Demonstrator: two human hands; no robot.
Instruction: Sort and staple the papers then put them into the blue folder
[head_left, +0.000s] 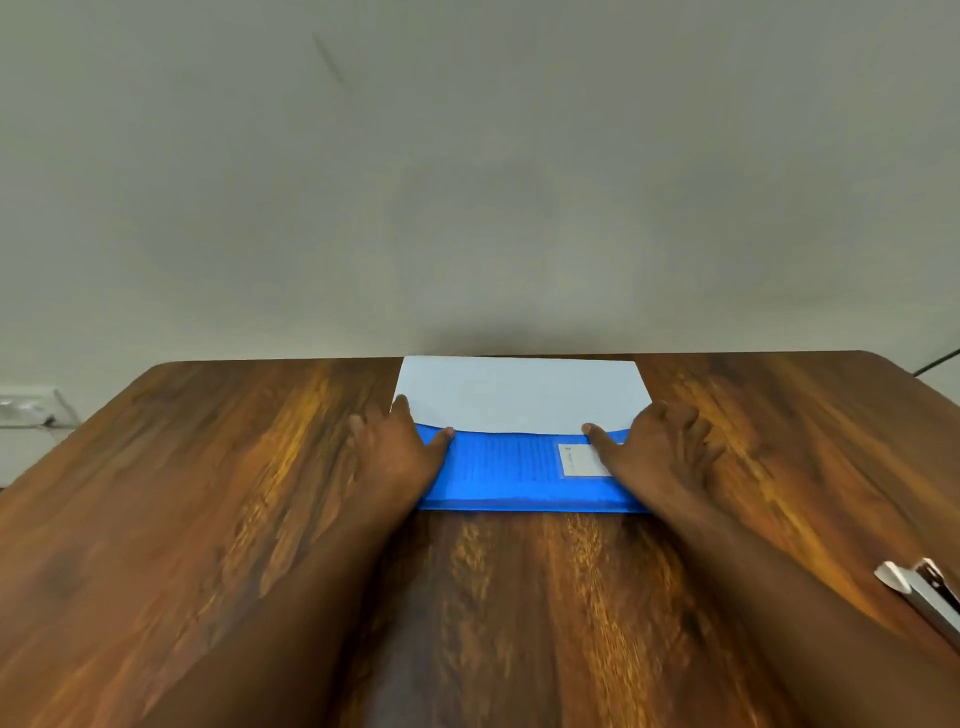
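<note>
Clearly the filing step is under way — the papers (519, 395) stand about half inside the blue folder (511, 470), their far half poking out beyond the fingertips of both hands toward the wall.

The left hand (400, 447) rests on the folder's left end, fingers fairly straight and spread, the thumb laid across the folder's mouth and the forefinger touching the papers' left edge. The right hand (654, 449) mirrors it at the right end: thumb on the mouth beside the white label (579, 461), the other fingers loosely bent down over the folder's right edge. Whether those fingers pinch the edge or merely press on it I cannot tell.

The folder's long axis runs crosswise, from one hand to the other, while the papers slide along the line of the forearms. So the exposed sheet lies straight ahead of both hands, equally near to each, and the next move is probably to draw it nearward into the pocket.

A stapler (924, 590) lies well off to the outside of the right forearm, on the wooden table (208, 493) — untouched.
</note>
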